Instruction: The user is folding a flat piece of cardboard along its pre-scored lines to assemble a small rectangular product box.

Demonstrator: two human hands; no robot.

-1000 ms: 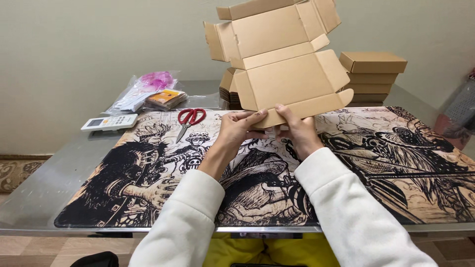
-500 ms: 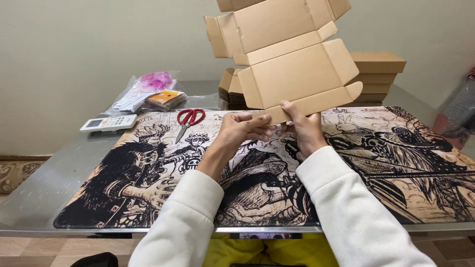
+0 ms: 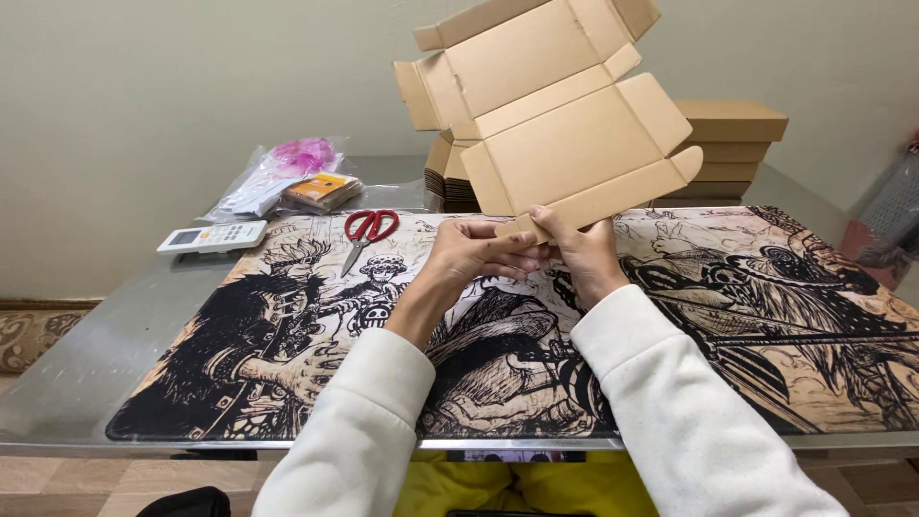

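Both hands (image 3: 531, 254) pinch bottom flap of unfolded cardboard box (image 3: 555, 105), box rising above.

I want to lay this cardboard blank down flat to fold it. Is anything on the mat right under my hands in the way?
Nothing visible is. Both the left hand and right hand pinch the lower edge of the flat cardboard box, and the printed mat beneath them is bare. The red scissors lie off to the left.

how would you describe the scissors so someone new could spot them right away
Start at the big illustrated desk mat covering the table. Near its far left edge, left of both hands, lie the scissors. Their red handles set them apart from the white remote control beside them.
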